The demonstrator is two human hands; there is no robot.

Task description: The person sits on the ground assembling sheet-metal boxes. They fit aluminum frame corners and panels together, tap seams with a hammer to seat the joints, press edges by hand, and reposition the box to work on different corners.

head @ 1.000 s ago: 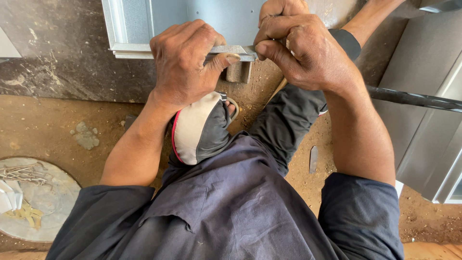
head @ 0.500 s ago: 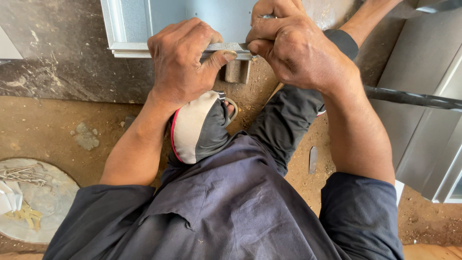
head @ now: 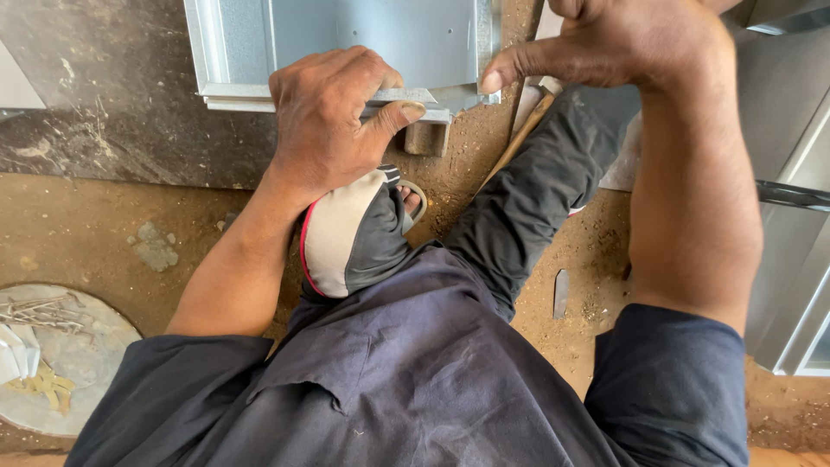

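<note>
1. Left hand grip clamps the grey metal strip on the frame edge.
2. Right hand clenched above; can't tell what it holds.
3. Risk: left thumb beside the strip could get struck or cut.

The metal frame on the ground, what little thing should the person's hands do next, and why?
Probably bring the right hand back down onto the metal frame. Right now only the left hand presses on its lower edge, while the right hand is lifted off near the corner, thumb out, holding nothing I can see.
</note>
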